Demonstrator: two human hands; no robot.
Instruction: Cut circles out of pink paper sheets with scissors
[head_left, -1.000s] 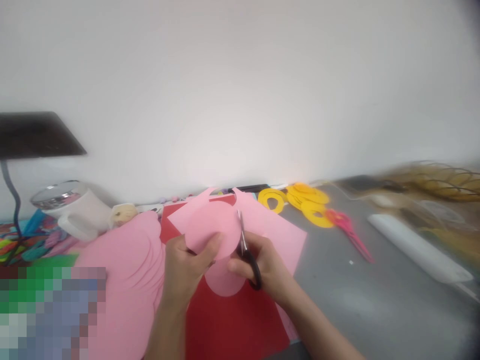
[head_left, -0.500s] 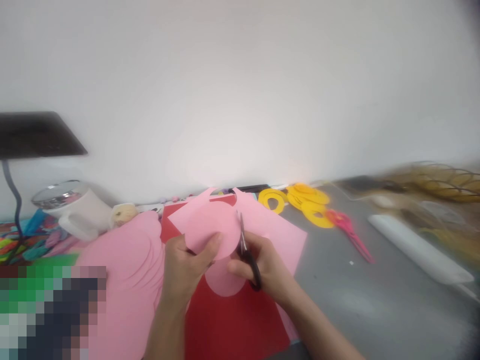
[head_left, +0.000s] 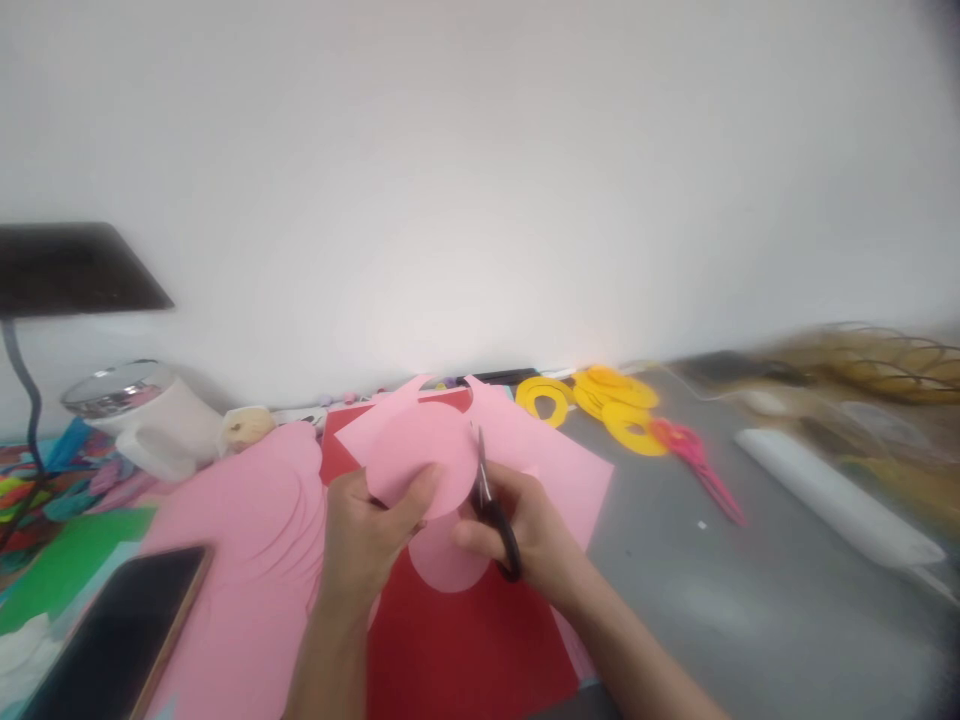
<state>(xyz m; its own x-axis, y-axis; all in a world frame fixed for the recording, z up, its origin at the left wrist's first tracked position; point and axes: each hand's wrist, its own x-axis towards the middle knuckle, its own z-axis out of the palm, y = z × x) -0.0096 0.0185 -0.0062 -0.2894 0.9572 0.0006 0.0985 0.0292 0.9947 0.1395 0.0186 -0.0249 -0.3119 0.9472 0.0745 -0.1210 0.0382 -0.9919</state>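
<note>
Between thumb and fingers, my left hand (head_left: 379, 525) grips a round pink paper cutout (head_left: 427, 450) from its lower left. My right hand (head_left: 517, 520) has its fingers in the handles of black-handled scissors (head_left: 495, 515). Their blades point upward along the cutout's right edge, slightly parted. Under my hands lie a pink paper sheet (head_left: 555, 455) and a red sheet (head_left: 465, 655). Another rounded pink piece (head_left: 446, 560) rests on the red sheet, partly covered by the held cutout.
Left are stacked pink cutouts (head_left: 225, 520), a phone (head_left: 120, 635), a white mug (head_left: 161, 430) and a lamp (head_left: 75, 265). Yellow paper rings (head_left: 544, 400) and pink scissors (head_left: 701, 465) lie right on the grey table (head_left: 675, 620). A white elongated object (head_left: 840, 495) lies farther right.
My hands, the cutout and the scissors have barely moved; the view has shifted very slightly. The phone at lower left, blurred out by blocks before, now shows clearly.
</note>
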